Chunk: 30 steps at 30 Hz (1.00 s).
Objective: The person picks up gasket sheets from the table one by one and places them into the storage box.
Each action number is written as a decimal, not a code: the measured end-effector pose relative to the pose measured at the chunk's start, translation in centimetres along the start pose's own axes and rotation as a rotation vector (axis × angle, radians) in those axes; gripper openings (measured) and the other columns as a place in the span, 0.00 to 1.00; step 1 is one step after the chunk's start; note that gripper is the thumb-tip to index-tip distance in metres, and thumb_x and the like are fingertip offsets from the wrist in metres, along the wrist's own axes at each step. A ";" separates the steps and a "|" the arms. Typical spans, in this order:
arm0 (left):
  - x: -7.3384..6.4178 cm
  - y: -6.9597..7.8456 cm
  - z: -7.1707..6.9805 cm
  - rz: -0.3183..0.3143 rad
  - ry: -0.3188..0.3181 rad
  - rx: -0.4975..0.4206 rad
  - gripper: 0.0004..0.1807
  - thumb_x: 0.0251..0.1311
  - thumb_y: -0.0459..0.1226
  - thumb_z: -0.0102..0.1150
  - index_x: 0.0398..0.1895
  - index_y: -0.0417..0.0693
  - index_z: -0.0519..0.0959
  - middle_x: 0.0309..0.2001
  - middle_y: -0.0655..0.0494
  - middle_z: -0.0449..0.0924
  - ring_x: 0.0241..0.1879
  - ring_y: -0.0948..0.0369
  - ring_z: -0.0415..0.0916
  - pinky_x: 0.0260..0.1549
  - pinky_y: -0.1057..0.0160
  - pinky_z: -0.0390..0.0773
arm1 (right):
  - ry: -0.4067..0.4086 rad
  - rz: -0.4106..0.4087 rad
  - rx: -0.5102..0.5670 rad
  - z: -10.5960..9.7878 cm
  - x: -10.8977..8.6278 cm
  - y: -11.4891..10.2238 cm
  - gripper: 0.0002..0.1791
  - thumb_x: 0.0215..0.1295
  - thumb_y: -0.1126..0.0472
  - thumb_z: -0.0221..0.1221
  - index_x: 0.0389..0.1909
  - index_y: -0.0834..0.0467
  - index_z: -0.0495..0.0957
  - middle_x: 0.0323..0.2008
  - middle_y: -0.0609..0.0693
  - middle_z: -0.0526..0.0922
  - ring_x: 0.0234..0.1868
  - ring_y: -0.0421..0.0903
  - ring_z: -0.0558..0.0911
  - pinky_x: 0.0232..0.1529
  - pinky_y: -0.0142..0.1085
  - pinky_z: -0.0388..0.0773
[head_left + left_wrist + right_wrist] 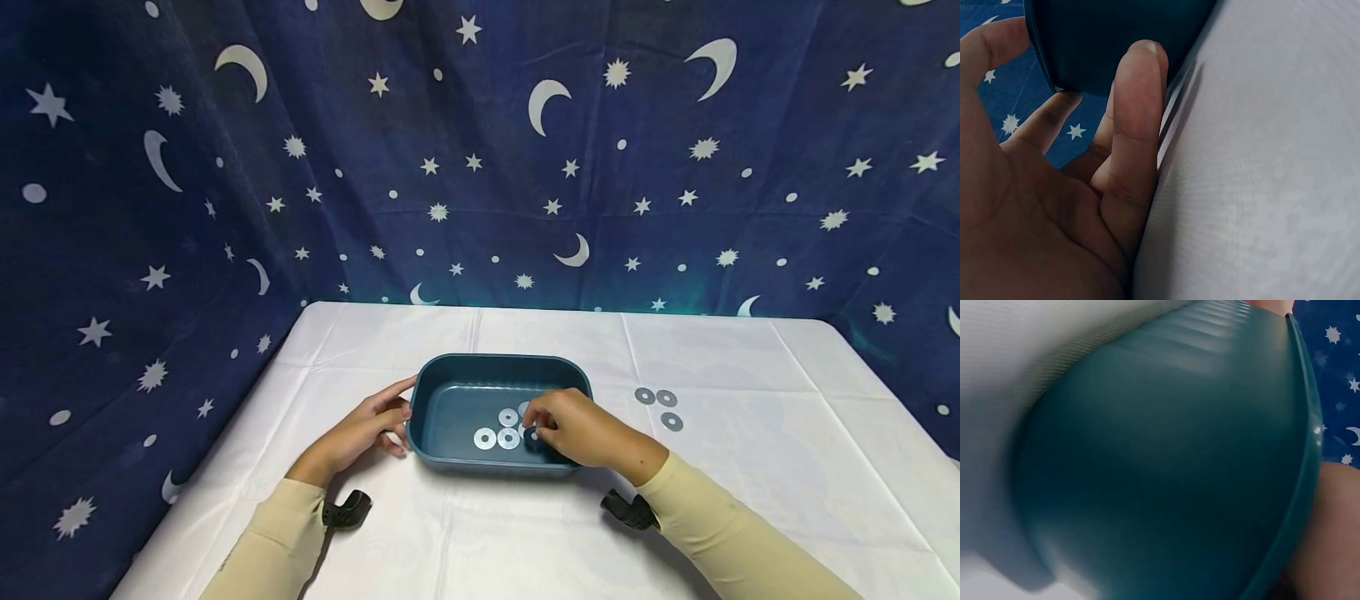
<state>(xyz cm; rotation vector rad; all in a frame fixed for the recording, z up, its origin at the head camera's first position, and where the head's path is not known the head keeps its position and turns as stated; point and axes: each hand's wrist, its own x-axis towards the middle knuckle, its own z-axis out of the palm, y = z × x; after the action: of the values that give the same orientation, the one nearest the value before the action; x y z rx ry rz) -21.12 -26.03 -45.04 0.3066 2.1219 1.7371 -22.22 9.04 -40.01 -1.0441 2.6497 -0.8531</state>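
Note:
A dark teal rectangular tray (457, 460) stands on the white cloth, with several flat silver washers (485, 438) lying on its floor, toward the right half. My left hand (366, 425) is at the tray's left end, its spread fingers touching the rim and outer wall. In the left wrist view, fingertips meet the tray wall (1085, 44). My right hand (577, 425) reaches over the right part of the tray, fingers curled down, pinching a shaded washer (531, 437). The right wrist view shows only the tray's outside (1166, 437) and part of the hand (1335, 531); the fingertips are hidden there.
Three more washers (667, 398) lie on the white tablecloth (750, 483) to the right of the tray. A dark blue curtain (510, 192) with moons and stars hangs behind the table and at the sides. A black strap mount (348, 510) sits at each wrist.

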 end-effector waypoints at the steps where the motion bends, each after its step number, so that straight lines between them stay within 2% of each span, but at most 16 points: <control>1: 0.0 0.0 0.0 -0.001 0.001 -0.001 0.35 0.74 0.40 0.47 0.81 0.49 0.49 0.48 0.48 0.66 0.32 0.59 0.80 0.31 0.59 0.87 | -0.014 -0.007 -0.001 0.0 0.1 0.0 0.10 0.63 0.74 0.61 0.40 0.59 0.86 0.32 0.46 0.85 0.29 0.33 0.76 0.32 0.28 0.76; 7: 0.0 0.1 0.0 -0.003 0.006 0.002 0.35 0.74 0.40 0.47 0.81 0.50 0.50 0.48 0.47 0.66 0.32 0.59 0.80 0.31 0.59 0.87 | -0.070 -0.032 -0.031 0.1 0.4 0.1 0.10 0.62 0.75 0.60 0.38 0.60 0.86 0.29 0.45 0.84 0.27 0.34 0.74 0.32 0.29 0.75; 20: -0.1 0.0 -0.1 -0.010 0.010 0.022 0.35 0.74 0.41 0.47 0.81 0.50 0.50 0.48 0.46 0.67 0.33 0.57 0.81 0.32 0.59 0.87 | -0.101 -0.027 -0.087 0.2 0.6 -0.4 0.08 0.58 0.75 0.63 0.33 0.59 0.84 0.25 0.46 0.83 0.27 0.35 0.76 0.32 0.31 0.76; 30: 0.0 -0.1 -0.1 0.005 0.006 0.040 0.34 0.74 0.40 0.47 0.80 0.50 0.51 0.47 0.46 0.67 0.33 0.57 0.82 0.32 0.59 0.87 | -0.055 -0.005 -0.124 0.5 0.6 -0.3 0.06 0.59 0.73 0.64 0.34 0.61 0.84 0.25 0.46 0.83 0.27 0.35 0.76 0.31 0.31 0.76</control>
<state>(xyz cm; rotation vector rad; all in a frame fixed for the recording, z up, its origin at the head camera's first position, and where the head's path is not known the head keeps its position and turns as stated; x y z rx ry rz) -21.16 -26.16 -45.10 0.3176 2.1641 1.7023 -22.31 8.24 -40.20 -1.0867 2.6837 -0.6590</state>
